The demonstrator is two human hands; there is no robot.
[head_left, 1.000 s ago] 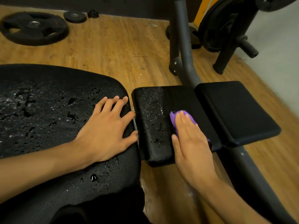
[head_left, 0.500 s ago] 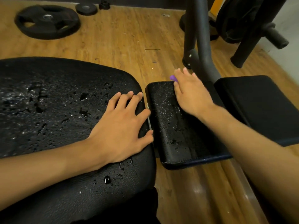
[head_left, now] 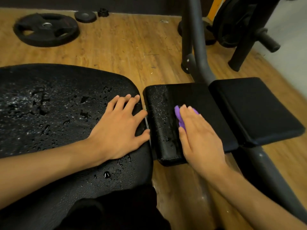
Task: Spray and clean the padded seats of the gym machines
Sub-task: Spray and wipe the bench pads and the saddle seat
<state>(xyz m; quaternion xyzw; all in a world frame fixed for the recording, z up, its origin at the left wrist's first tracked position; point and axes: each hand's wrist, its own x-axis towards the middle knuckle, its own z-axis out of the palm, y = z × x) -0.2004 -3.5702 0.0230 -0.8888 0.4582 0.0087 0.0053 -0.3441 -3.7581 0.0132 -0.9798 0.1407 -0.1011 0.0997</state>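
Observation:
A large black padded seat (head_left: 49,113) fills the left, beaded with water drops. My left hand (head_left: 121,128) lies flat on its right edge, fingers spread, holding nothing. Beside it is a smaller black pad (head_left: 191,97), wet along its left strip and dull on its right part. My right hand (head_left: 201,136) presses a purple cloth (head_left: 179,117) flat on that pad near its front half; most of the cloth is hidden under the palm. A third black pad (head_left: 252,107) sits to the right, dry-looking.
Grey machine frame tubes (head_left: 197,47) rise behind the small pads, and one runs under them to the lower right. A black weight plate (head_left: 46,29) and a smaller disc (head_left: 85,16) lie on the wooden floor at the back left. A plate rack (head_left: 240,22) stands at the back right.
My right hand with the purple cloth has slid from the far edge of the small pad back toward me. My left hand has stayed on the large seat.

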